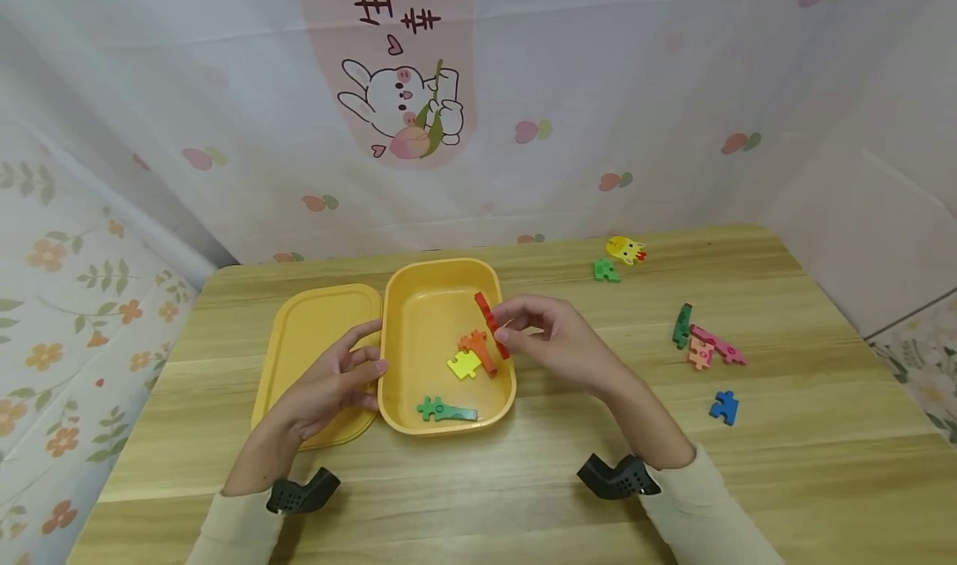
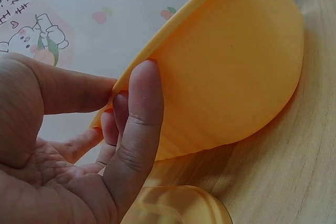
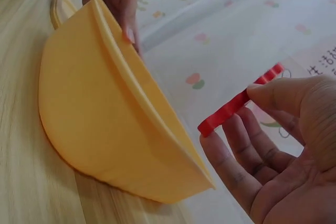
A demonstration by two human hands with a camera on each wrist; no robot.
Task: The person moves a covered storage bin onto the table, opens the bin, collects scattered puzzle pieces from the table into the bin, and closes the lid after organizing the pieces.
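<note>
My right hand pinches a red puzzle piece between thumb and fingers, above the right side of a yellow plastic box. My left hand grips the box by its left rim, as the left wrist view shows from close up. Inside the box lie an orange puzzle piece, a yellow puzzle piece and a green puzzle piece. The orange and yellow ones overlap in the head view.
The yellow lid lies left of the box, partly under my left hand. On the right of the wooden table are scattered puzzle pieces: blue, dark green, pink, light green, and a yellow animal-head piece.
</note>
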